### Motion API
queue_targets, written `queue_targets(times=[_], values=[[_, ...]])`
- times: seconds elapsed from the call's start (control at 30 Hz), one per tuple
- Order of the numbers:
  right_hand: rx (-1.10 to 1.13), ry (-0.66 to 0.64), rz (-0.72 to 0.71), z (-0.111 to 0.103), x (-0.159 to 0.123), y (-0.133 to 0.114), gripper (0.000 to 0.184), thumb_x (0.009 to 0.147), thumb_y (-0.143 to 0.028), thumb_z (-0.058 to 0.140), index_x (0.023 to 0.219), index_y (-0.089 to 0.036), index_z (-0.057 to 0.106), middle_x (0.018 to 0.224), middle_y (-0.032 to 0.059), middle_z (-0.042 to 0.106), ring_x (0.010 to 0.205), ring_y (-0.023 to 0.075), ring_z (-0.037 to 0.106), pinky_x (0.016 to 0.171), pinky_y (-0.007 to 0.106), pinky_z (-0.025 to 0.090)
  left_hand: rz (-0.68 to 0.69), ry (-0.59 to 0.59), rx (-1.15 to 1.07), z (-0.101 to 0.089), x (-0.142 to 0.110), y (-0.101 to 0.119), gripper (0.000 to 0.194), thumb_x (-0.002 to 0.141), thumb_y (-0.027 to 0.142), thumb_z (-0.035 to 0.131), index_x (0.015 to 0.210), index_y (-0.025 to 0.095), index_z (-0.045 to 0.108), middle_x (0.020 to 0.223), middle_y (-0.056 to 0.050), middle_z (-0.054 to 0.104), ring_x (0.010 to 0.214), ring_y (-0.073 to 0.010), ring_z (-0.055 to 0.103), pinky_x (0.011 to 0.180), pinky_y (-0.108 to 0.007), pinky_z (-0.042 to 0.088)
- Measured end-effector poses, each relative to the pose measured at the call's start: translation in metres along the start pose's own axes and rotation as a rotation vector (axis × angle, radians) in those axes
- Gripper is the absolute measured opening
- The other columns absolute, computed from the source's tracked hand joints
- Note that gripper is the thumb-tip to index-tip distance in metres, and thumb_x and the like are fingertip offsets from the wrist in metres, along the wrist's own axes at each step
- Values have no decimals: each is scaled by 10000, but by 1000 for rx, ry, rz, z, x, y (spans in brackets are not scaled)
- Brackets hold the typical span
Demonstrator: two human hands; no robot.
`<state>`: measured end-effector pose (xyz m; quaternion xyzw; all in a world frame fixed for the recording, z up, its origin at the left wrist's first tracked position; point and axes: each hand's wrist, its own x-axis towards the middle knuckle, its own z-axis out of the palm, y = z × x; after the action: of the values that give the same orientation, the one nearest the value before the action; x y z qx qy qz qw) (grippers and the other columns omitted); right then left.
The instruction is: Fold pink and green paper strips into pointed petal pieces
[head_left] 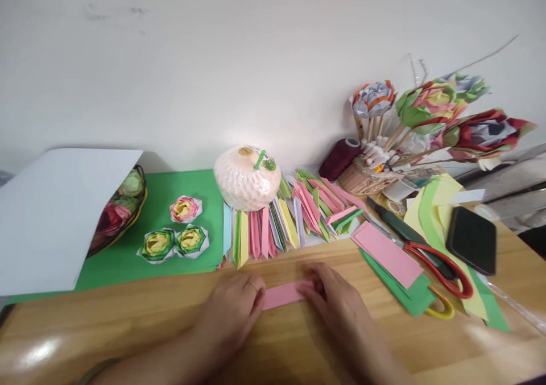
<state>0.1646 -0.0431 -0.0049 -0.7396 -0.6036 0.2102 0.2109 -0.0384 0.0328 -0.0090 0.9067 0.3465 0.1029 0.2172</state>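
A pink paper strip (282, 296) lies low over the wooden table, stretched between my two hands. My left hand (239, 302) is closed on its left end, with a ring on one finger. At the right end my right hand (328, 294) pinches the paper between thumb and fingers. Both ends of the strip are partly hidden by the fingers. Just beyond my hands lies a row of folded paper pieces (264, 234) in pink, green, yellow and pale tones. To the right rest flat pink paper strips (387, 254) on green paper (409, 297).
Red-handled scissors (443, 265), a dark phone (471, 240) and yellow-green paper lie at the right. Paper flowers on sticks (430, 106) stand in a basket behind. A white fruit-shaped foam net (247, 177) and three small paper lotuses (185, 208) stand near green sheets; white paper (55, 220) covers the left.
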Motion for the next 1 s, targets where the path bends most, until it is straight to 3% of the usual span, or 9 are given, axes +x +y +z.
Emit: queue_targets(times=[0.07, 0.2, 0.27, 0.37, 0.5, 0.7, 0.87, 1.0], values=[[-2, 24, -25, 0, -2, 0, 138, 870, -276, 558, 994, -218, 539, 803, 18, 624, 747, 198, 625, 646, 299, 496, 6, -30, 45, -1, 1, 2, 148, 844, 118, 473, 779, 188, 586, 763, -9, 648, 687, -174, 616, 591, -250, 443], [0, 77, -64, 4, -5, 2, 153, 879, -253, 542, 1027, -226, 511, 847, 21, 602, 759, 195, 610, 644, 299, 499, -111, -95, 51, 3, 3, 5, 193, 929, 303, 489, 797, 191, 574, 641, 38, 614, 533, -122, 586, 449, -186, 372], [-9, 105, -89, 6, -6, 3, 148, 890, -247, 529, 1034, -225, 501, 851, 23, 597, 759, 192, 605, 637, 294, 500, -15, -29, 94, 9, 2, 4, 176, 929, 357, 512, 913, 200, 587, 733, 27, 646, 604, -128, 617, 447, -179, 379], [-57, 190, -157, 7, -8, 3, 106, 922, -263, 488, 1012, -212, 506, 871, 40, 594, 784, 192, 595, 659, 291, 501, 261, 66, 261, 15, -1, 0, 235, 924, 305, 538, 1154, 263, 548, 977, -17, 653, 801, -172, 640, 443, -176, 381], [-261, 329, -316, 8, -19, -7, 214, 965, -282, 384, 1057, -175, 545, 898, 80, 584, 827, 212, 565, 719, 330, 489, 363, 79, 395, 11, -3, -4, 295, 944, 295, 502, 1239, 304, 505, 964, -28, 621, 761, -162, 621, 412, -156, 361], [-426, 201, -445, 19, -42, -20, 613, 901, -613, 326, 1227, -139, 538, 827, 82, 588, 686, 209, 528, 591, 327, 453, 419, 85, 468, 7, -3, -6, 362, 908, 274, 555, 1265, 264, 493, 968, -57, 578, 789, -178, 589, 450, -160, 396], [-432, 146, -405, 20, -43, -18, 635, 784, -632, 561, 1230, -181, 557, 876, 66, 617, 746, 217, 531, 659, 331, 435, 519, -36, 517, 3, -9, -2, 424, 880, 177, 539, 1294, 108, 484, 994, -92, 583, 779, -185, 556, 480, -218, 425], [-404, 139, -406, 18, -42, -18, 634, 736, -610, 641, 1224, -212, 566, 878, 45, 617, 752, 211, 522, 680, 328, 410, 585, -20, 581, -4, -16, -3, 396, 908, 166, 459, 1292, 79, 495, 1117, -118, 572, 814, -174, 532, 481, -240, 373]])
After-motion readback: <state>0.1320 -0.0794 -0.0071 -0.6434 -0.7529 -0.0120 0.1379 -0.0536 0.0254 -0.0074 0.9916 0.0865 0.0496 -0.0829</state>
